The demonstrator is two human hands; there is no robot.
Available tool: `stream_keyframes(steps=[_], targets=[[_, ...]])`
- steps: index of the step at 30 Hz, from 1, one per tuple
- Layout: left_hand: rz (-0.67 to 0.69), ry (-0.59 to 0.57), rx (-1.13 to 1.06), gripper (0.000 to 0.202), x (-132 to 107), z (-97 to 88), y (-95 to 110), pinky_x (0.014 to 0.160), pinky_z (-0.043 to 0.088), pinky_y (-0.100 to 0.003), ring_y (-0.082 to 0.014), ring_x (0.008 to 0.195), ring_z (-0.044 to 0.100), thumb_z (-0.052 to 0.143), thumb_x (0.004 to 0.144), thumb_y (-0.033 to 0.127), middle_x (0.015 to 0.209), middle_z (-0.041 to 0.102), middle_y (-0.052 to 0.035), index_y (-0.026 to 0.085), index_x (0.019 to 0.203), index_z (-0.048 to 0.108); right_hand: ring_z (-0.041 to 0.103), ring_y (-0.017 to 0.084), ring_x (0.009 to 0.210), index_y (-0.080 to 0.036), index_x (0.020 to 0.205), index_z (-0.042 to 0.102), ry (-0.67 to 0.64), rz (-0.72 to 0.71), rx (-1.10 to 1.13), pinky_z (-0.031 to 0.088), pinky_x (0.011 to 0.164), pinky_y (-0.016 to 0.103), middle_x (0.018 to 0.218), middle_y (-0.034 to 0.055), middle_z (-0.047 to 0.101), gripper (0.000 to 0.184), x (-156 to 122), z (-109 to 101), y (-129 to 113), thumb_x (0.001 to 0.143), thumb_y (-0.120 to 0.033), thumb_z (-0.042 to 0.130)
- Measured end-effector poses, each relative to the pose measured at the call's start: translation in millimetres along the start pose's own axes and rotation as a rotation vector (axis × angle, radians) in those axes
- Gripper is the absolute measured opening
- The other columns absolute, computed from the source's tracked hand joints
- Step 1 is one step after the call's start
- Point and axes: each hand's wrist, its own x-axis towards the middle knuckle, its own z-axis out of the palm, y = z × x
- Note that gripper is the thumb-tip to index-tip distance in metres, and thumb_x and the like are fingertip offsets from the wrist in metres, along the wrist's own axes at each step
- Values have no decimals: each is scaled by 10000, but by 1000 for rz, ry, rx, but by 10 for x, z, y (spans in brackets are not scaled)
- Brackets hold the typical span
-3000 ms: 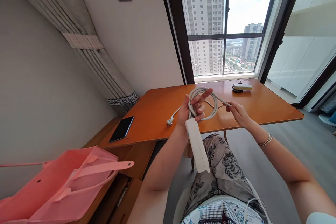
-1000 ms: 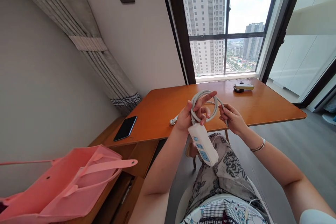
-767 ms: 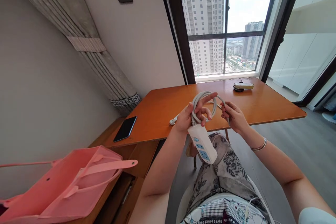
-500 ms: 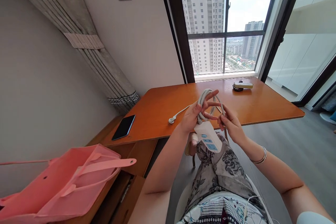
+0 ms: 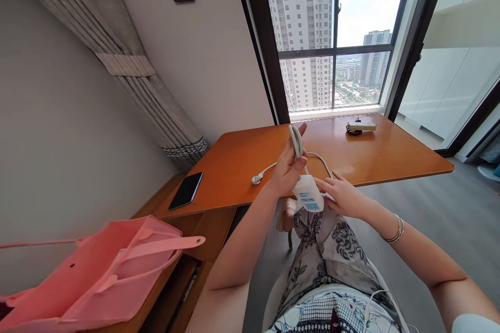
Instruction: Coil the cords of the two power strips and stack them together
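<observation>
A white power strip [image 5: 308, 195] with blue sockets hangs over my lap, just in front of the table edge. My left hand [image 5: 288, 166] is closed round its coiled grey cable [image 5: 295, 140], holding the loops upright above the strip. My right hand [image 5: 339, 196] grips the cable beside the strip's right side, fingers curled against it. The rest of the cable runs left across the orange wooden table [image 5: 390, 153] to the plug [image 5: 256, 179], which lies on the tabletop.
A black phone [image 5: 186, 190] lies at the table's left corner. A second power strip with a black cord [image 5: 361, 127] sits at the far side by the window. A pink tote bag [image 5: 94, 270] stands at the lower left on a wooden shelf unit.
The coil has been turned edge-on and raised in my left hand. My right hand slid down the cable to beside the strip. The strip has swung up closer to the table edge.
</observation>
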Motion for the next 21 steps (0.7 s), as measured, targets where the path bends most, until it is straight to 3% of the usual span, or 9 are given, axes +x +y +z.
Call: stream_keyframes(steps=[5, 9, 11, 14, 17, 21], targets=[[-62, -190, 133, 445, 19, -33, -45, 1207, 290, -509, -324, 1496, 315, 535, 929, 580, 1580, 429, -128, 207, 1121, 684, 609, 150, 759, -174, 1275, 634, 185, -111, -147, 502, 700, 270, 976, 86, 610, 342, -6, -250, 76, 1002, -163, 429], [-203, -239, -100, 583, 14, 19, -68, 1168, 346, -474, -320, 1444, 419, 521, 936, 599, 1547, 464, -144, 228, 1383, 570, 591, 118, 724, -198, 1222, 664, 290, -246, -93, 511, 668, 242, 961, 67, 599, 314, 80, -499, -92, 1036, -217, 412], [-295, -254, -227, 628, -11, 59, -69, 1090, 432, -437, -311, 1325, 550, 526, 914, 646, 1467, 545, -158, 211, 1364, 584, 601, 127, 770, -201, 1182, 677, 335, -275, -31, 532, 701, 254, 972, 69, 595, 283, 142, -613, -166, 1035, -254, 441], [-426, -272, -338, 698, -66, 123, -48, 861, 543, -362, -260, 1000, 697, 547, 834, 753, 1155, 721, -140, 167, 1192, 669, 596, 142, 819, -202, 1117, 701, 374, -261, 42, 537, 740, 282, 1000, 72, 586, 232, 238, -776, -190, 1005, -315, 532], [-548, -292, -495, 790, -105, 173, 3, 683, 536, -318, -219, 743, 706, 514, 779, 837, 865, 758, -104, 146, 1130, 667, 568, 137, 793, -213, 1109, 725, 347, -218, 88, 512, 731, 293, 1010, 66, 576, 251, 321, -896, -139, 975, -376, 591], [-606, -423, -674, 773, -116, 189, 67, 572, 476, -273, -196, 597, 680, 500, 798, 829, 746, 762, -119, 144, 1131, 631, 551, 146, 825, -247, 1186, 737, 260, -142, 148, 491, 761, 313, 1040, 68, 560, 311, 383, -964, -75, 974, -416, 585]])
